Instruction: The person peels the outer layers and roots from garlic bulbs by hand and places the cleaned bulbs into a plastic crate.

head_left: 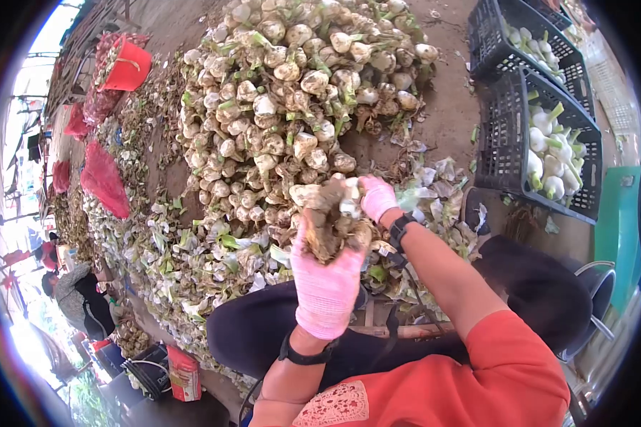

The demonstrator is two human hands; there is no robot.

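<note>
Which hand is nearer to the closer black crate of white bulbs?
The right hand: it is on the crate's side, while the left hand is farther off, to the left.

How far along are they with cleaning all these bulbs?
Partway, it seems. Looking done: the clean white bulbs in the black crates; the loose skins on the ground also suggest progress. In hand: the left hand holds a brown, dirty clump, with the right hand at a pale bulb beside it. Left: the big heap of dirt-stained bulbs, apparently still unpeeled.
</note>
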